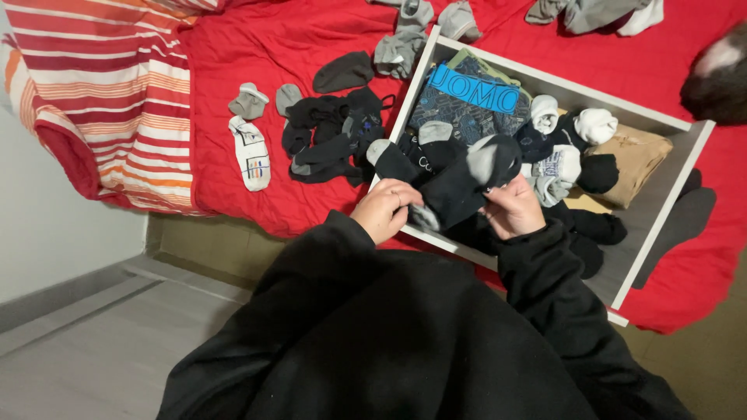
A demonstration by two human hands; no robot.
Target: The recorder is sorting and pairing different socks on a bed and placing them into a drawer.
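Observation:
A black sock with a grey heel (467,183) is stretched between both my hands over the near edge of a white drawer (669,210) that lies on a red bed. My left hand (383,208) grips the sock's lower end near the drawer's front rim. Its upper part is pinched by my right hand (512,210). The drawer holds several rolled socks in black, white and grey, a blue waistband garment (473,89) and a tan cloth (636,155).
A heap of dark socks (331,136) lies on the red bedspread (257,47) left of the drawer, with a white sock (250,154) and small grey ones beside it. A striped blanket (101,85) covers the bed's left end. More grey socks lie at the far edge.

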